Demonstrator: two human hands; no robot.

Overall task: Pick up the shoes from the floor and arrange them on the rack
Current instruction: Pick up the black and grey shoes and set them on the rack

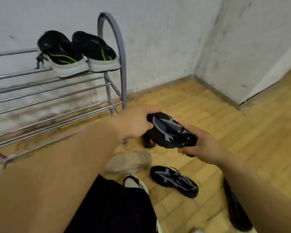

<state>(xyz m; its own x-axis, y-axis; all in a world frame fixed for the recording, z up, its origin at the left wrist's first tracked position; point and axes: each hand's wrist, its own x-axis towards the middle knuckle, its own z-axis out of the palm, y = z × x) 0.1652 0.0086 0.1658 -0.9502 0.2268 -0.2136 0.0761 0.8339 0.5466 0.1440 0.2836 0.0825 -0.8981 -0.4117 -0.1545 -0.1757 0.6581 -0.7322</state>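
Metal bars of the rack (pixel 45 91) stand against the wall on the left, and only the right end of the top shelf is filled: a pair of black shoes with green stripes (pixel 77 52) sits there side by side, white soles facing out, the right one touching the rack's arched end frame. The lower shelves show nothing on them in the part that is visible. Near the rack's right front leg, the left hand (pixel 136 123) is closed over the toe of a black and grey sneaker (pixel 170 132), and the right hand (pixel 203 143) grips its heel end; the shoe appears lifted just off the floor (pixel 225 115). Behind it a dark shoe with a red mark (pixel 149 142) lies on the floor, partly hidden. Lower down lie a beige shoe (pixel 129 161) and the matching black and grey sneaker (pixel 174 181). At the far right edge lies another dark shoe (pixel 235 206). By this showing, one pair is placed, one shoe is in hand, and at least four more wait.
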